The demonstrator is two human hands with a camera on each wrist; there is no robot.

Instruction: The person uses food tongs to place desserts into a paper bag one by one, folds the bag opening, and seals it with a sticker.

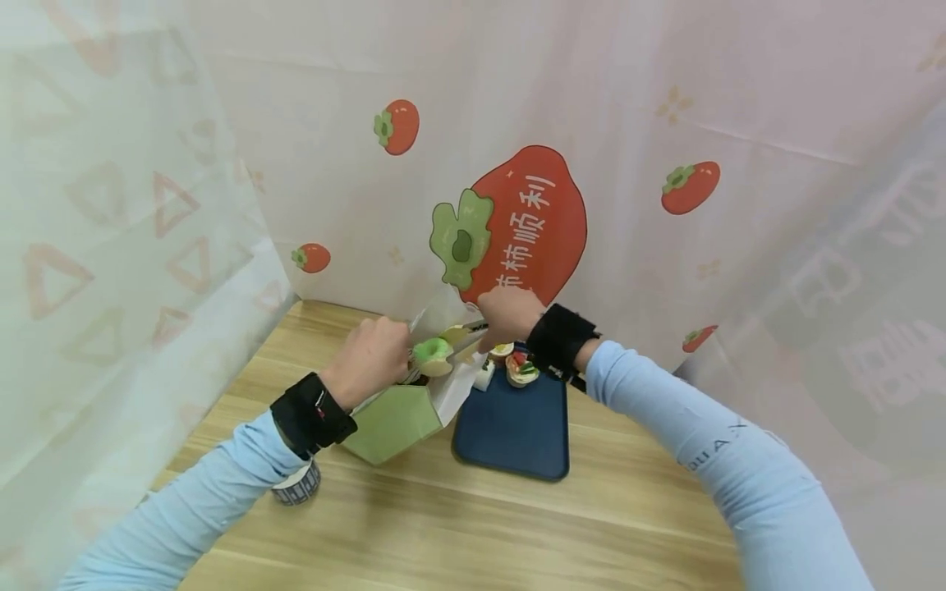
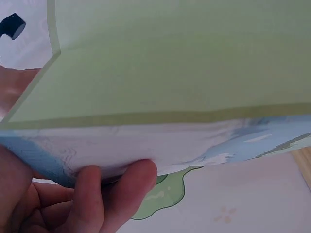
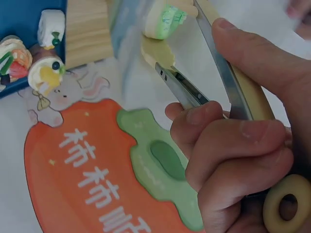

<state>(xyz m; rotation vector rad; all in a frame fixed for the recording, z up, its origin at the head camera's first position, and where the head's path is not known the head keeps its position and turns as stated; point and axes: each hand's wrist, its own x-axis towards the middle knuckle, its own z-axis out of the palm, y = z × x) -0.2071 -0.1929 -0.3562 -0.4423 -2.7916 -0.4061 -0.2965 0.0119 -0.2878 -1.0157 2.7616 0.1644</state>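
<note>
My right hand (image 1: pixel 510 313) grips metal tongs (image 3: pixel 226 73) with beige tips; their ring-shaped end shows beside the palm. Between the tips is a green-iced doughnut (image 1: pixel 431 351), which in the right wrist view shows as a pale piece with green icing (image 3: pixel 168 22). The doughnut is at the mouth of a green box (image 1: pixel 395 420) with a white inside; how deep it sits I cannot tell. My left hand (image 1: pixel 373 353) holds the box at its upper edge. In the left wrist view, curled fingers (image 2: pixel 138 182) press the printed side under the green panel (image 2: pixel 170 77).
Right of the box lies a navy tray (image 1: pixel 512 423). Small cake pieces sit at its far end, among them a fruit-topped one (image 1: pixel 521 371) and a white one (image 1: pixel 484 376). A round blue-and-white patterned item (image 1: pixel 299 484) stands near my left wrist. Patterned cloth (image 1: pixel 332 164) hangs behind.
</note>
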